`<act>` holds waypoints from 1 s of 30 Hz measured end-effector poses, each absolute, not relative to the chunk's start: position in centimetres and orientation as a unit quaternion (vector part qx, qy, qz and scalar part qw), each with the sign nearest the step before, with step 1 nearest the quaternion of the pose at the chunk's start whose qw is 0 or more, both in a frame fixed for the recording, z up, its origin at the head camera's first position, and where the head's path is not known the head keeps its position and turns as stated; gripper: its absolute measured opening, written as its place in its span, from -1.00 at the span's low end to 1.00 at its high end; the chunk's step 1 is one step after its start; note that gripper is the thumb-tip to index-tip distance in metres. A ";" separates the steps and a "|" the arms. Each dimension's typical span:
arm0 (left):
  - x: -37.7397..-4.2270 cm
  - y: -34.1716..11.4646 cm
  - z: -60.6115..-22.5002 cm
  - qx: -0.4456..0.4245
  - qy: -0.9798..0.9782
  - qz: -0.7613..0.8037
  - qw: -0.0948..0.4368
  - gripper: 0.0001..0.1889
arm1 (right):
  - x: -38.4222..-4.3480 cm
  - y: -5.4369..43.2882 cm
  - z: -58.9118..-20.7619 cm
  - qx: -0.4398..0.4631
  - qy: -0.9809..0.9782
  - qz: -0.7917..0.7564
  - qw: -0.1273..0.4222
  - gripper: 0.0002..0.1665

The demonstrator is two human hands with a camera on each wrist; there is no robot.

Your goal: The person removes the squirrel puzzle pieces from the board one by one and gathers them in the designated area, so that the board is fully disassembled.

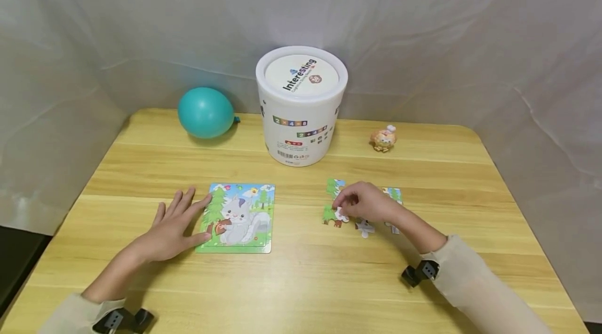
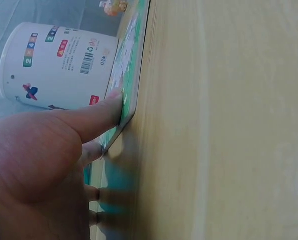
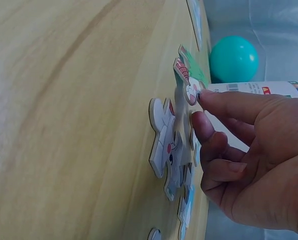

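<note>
On the left of the table, my left hand [image 1: 171, 232] lies with fingers spread beside a squirrel picture puzzle board [image 1: 244, 221]. Its thumb [image 2: 101, 115] rests on the board's edge. My right hand [image 1: 369, 203] bends over loose jigsaw pieces, thumb and index fingertips at the white tab of a green, white and brown puzzle piece [image 1: 329, 216]. That puzzle piece [image 3: 191, 70] looks slightly tilted in the right wrist view. Around the hand lie a green piece [image 1: 335, 185], a grey-white piece [image 1: 364, 228] and a tree-printed piece [image 1: 394, 194]; the hand partly hides some.
A white bucket [image 1: 301, 119] with a lid stands at the back middle. To its left is a teal balloon [image 1: 205, 113], to its right a small orange figurine [image 1: 383, 139]. Grey cloth [image 1: 423, 52] hangs behind the wooden table [image 1: 310, 287].
</note>
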State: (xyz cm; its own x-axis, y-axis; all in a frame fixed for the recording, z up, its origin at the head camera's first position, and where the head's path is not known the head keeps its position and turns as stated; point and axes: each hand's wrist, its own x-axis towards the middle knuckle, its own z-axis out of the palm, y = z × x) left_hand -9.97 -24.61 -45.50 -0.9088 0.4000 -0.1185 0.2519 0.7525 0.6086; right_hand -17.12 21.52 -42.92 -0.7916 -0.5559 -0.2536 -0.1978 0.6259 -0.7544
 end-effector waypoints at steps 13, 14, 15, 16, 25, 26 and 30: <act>-10.2 -24.3 -44.8 0.167 0.928 0.298 0.149 -0.09 | -16.8 21.1 -42.9 -0.211 0.892 -0.344 0.205 -0.87; -10.2 -24.3 -44.8 0.168 0.928 0.299 0.147 -0.09 | -16.8 21.0 -42.9 -0.210 0.892 -0.346 0.200 -0.87; -10.2 -24.2 -44.9 0.168 0.927 0.301 0.146 -0.09 | -16.8 20.9 -42.9 -0.210 0.893 -0.347 0.195 -0.86; -10.1 -24.2 -44.9 0.169 0.928 0.302 0.140 -0.09 | -16.9 20.8 -42.9 -0.210 0.893 -0.349 0.190 -0.86; -10.5 -23.8 -43.8 0.139 0.932 0.299 0.150 -0.11 | -17.1 17.4 -42.6 -0.236 0.880 -0.377 0.169 -0.84; -10.6 -23.6 -43.6 0.134 0.933 0.299 0.151 -0.11 | -17.1 17.0 -42.6 -0.240 0.877 -0.379 0.171 -0.83; -10.9 -23.0 -43.0 0.130 0.934 0.299 0.143 -0.08 | -17.2 15.3 -42.6 -0.259 0.868 -0.386 0.175 -0.82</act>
State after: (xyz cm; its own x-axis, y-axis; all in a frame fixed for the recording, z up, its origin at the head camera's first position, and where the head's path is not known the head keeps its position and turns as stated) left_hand -10.94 -23.03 -43.03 -0.9256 0.3279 -0.1890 0.1570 0.7870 0.5967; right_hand -17.18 15.31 -42.65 -0.8044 -0.5850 -0.1032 -0.3152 0.5676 -0.7606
